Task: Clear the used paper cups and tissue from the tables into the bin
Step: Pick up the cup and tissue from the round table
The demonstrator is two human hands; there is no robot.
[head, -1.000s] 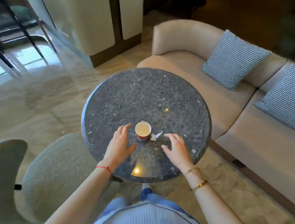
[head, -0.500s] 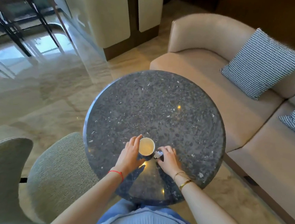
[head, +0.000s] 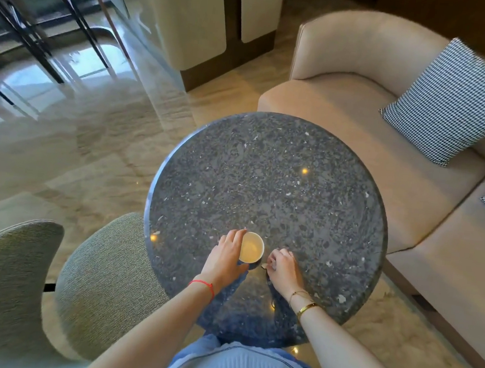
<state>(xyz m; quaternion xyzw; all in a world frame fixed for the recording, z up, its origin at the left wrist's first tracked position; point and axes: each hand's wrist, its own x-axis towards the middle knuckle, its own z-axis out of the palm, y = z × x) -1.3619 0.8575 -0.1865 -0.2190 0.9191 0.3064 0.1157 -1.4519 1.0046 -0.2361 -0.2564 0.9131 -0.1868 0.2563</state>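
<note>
Both hands have closed in since a second ago, when they hovered spread apart either side of the cup; now each has reached its target. The left hand [head: 225, 259] wraps the cup [head: 250, 247] from the left, fingers curled round its far side and thumb at the near side, a grip that looks set to lift it upright so any dregs stay inside. The cup itself stands upright on the near part of the tabletop [head: 278, 186], open mouth up, with a pale interior; whether liquid remains I cannot tell.

Just right of the cup, the right hand [head: 282, 265] is bunched down over the tissue [head: 264, 266], fingers curled tight and pinching it; only a small scrap shows at the fingertips. Gathering it into the fist likely keeps the light paper from slipping away.

Taking one item per hand suggests both are meant to go in a single trip. No bin is in view. A chair [head: 105, 283] sits near left, a sofa [head: 408, 197] to the right with a cushion [head: 456, 105].
</note>
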